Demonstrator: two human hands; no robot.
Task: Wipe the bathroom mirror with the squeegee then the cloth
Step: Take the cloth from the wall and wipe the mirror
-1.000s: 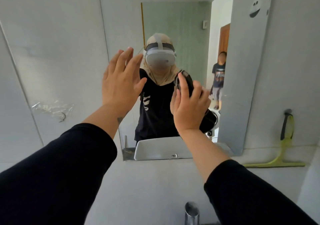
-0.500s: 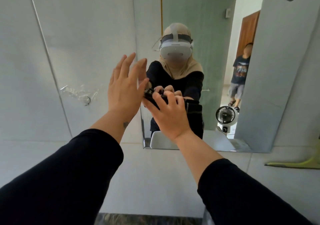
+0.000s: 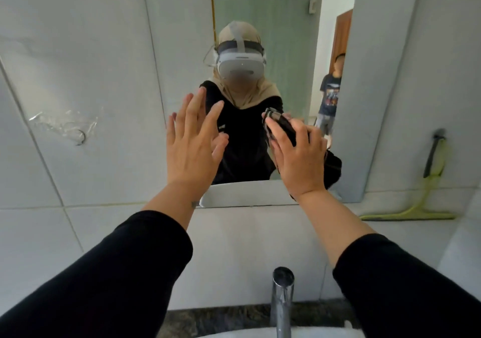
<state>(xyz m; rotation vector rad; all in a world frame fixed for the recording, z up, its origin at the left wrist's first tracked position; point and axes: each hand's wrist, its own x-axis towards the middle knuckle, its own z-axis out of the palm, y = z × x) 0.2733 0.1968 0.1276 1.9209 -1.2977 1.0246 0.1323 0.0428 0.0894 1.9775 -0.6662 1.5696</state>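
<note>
The left hand (image 3: 191,152) is hovering open, fingers spread, at the frameless rectangular wall mirror (image 3: 286,25). At its three o'clock, the right hand (image 3: 299,160) is pressing a dark cloth (image 3: 282,126) against the glass. Farther right, the yellow-green plastic squeegee (image 3: 426,189) is leaning against the tiled wall (image 3: 65,64), well apart from both hands.

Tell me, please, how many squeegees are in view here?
1. A yellow-green squeegee hangs from a hook on the tiled wall, right of the mirror, blade down. The right hand presses a dark cloth on the glass; the left hand is empty.
</note>
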